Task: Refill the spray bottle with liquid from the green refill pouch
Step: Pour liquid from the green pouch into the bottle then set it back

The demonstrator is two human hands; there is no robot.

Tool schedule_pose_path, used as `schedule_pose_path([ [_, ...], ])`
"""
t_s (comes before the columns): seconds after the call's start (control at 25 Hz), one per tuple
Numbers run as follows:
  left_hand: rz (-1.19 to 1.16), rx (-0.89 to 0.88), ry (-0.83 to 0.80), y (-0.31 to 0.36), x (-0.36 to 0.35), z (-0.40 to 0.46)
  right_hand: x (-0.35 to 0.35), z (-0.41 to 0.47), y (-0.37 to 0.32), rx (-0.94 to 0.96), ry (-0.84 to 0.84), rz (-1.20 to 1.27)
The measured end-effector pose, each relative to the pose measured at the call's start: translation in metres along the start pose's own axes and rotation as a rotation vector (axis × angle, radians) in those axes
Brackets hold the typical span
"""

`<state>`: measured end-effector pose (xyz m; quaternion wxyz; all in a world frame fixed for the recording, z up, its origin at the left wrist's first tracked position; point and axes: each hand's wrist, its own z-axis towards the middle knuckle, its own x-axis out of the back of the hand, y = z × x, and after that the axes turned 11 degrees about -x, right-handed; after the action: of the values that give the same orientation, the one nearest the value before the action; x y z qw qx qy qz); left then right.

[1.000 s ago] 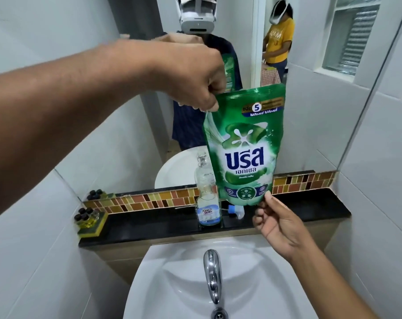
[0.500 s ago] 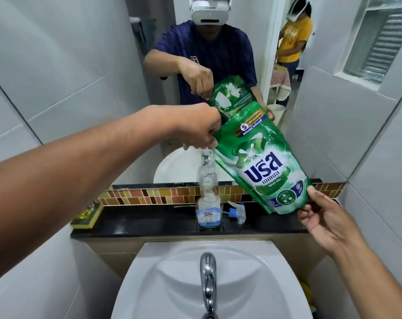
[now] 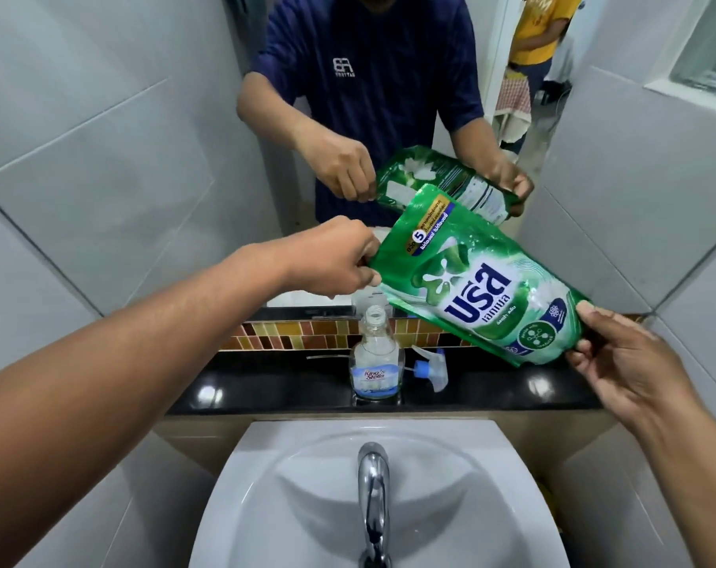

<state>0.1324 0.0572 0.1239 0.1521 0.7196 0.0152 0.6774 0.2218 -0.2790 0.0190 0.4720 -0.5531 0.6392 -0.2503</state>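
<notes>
Left hand (image 3: 331, 260) pinches pouch (image 3: 475, 280) top corner above open bottle (image 3: 375, 358) on tabletop (image 3: 266, 387). Right hand (image 3: 627, 362) grips low end. Pouch tilted between hands.

The left hand (image 3: 331, 260) pinches the top corner of the glossy green plastic refill pouch (image 3: 477, 289), while the right hand (image 3: 623, 354) grips its bottom edge, so the pouch slants between both hands. Just below the left hand, the clear uncapped plastic spray bottle (image 3: 375, 362) stands upright on the black table (image 3: 266, 387). Its blue-and-white trigger sprayer head (image 3: 430, 366) lies beside it, below the pouch.
</notes>
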Motion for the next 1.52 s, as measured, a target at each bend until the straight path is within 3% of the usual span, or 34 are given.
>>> schedule_pose_path([
  [0.48, -0.125, -0.026, 0.183, -0.045, -0.058, -0.002, -0.020, 0.002, -0.016, 0.156, 0.035, -0.141],
  [1.52, -0.317, 0.029, 0.326, -0.050, -0.083, -0.011, -0.037, -0.008, -0.038, 0.308, 0.066, -0.306],
])
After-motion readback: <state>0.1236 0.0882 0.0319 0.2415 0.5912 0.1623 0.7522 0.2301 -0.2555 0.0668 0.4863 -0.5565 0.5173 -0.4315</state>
